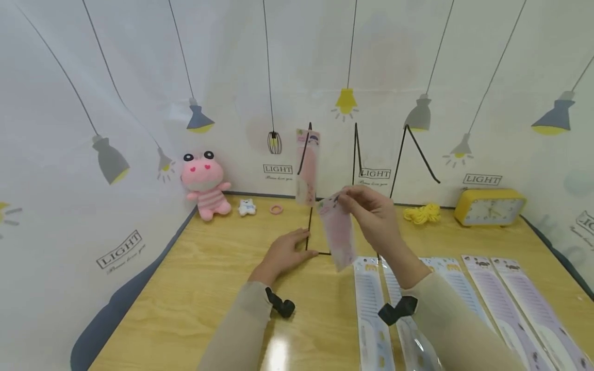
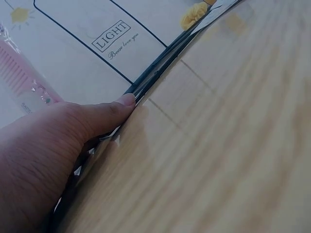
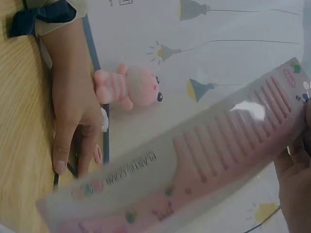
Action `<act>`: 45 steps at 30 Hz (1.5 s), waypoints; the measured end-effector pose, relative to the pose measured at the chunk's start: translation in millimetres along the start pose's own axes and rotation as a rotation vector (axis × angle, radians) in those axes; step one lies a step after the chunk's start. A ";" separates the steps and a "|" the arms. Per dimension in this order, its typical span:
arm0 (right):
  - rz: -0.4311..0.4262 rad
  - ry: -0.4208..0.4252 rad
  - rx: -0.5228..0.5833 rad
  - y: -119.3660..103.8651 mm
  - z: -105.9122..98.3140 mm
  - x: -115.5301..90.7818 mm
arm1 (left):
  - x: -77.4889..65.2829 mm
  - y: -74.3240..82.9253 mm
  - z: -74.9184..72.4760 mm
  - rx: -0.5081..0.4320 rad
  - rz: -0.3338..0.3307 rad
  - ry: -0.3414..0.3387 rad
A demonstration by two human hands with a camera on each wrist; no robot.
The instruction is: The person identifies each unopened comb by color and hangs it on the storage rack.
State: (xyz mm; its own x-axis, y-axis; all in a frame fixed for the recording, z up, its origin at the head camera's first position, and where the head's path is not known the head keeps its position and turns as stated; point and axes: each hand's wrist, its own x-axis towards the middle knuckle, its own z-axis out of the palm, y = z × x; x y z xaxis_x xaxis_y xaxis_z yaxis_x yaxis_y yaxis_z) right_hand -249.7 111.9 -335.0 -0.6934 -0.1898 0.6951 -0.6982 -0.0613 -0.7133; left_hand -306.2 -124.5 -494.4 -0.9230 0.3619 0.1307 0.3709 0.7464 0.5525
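Observation:
My right hand [image 1: 373, 211] pinches the top end of a pink comb [image 1: 337, 232] in clear packaging, held up before the black wire rack [image 1: 423, 155]. Across the right wrist view this comb [image 3: 228, 145] slants, with wide teeth and printed lettering. Low on the rack's left side, my left hand [image 1: 285, 252] grips its base wire. The left wrist view has the thumb [image 2: 116, 112] lying along the dark bar, the other fingers hidden. Another packaged pink comb [image 1: 307, 175] hangs from the rack's left arm; the middle and right arms carry nothing.
Packaged blue combs [image 1: 369, 309] and purple combs [image 1: 503, 293] lie in a row at the front right. Along the back stand a pink plush toy [image 1: 209, 188], a small white bear [image 1: 247, 207], a pink ring [image 1: 276, 209], yellow cord [image 1: 422, 213] and a yellow clock [image 1: 490, 207].

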 end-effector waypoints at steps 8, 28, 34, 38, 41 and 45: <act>-0.418 -0.024 -0.377 14.8 27.4 40.2 | 11.2 -1.2 -2.5 -0.031 0.014 -0.012; -0.322 0.056 -0.517 17.9 38.8 69.7 | 3.0 4.6 -2.1 -0.040 -0.019 -0.020; -0.286 0.048 -0.491 21.1 40.9 69.1 | -0.2 1.8 -0.7 -0.035 -0.026 -0.020; -0.286 0.041 -0.483 21.9 42.7 69.4 | -2.0 0.1 -0.5 -0.039 -0.032 -0.017; -0.292 0.038 -0.479 22.6 43.8 70.1 | -2.8 -0.8 -1.1 -0.034 -0.033 -0.018; -0.306 0.038 -0.493 25.5 43.2 71.7 | -2.6 -1.0 -0.8 -0.029 -0.028 -0.016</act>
State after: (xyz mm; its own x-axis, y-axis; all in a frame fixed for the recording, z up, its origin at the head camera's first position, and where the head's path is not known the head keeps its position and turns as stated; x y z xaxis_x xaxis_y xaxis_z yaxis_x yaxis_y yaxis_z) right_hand -309.5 54.4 -307.1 -0.4463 -0.1995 0.8724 -0.8621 0.3574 -0.3593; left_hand -304.3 -126.6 -494.6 -0.9313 0.3498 0.1017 0.3413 0.7402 0.5793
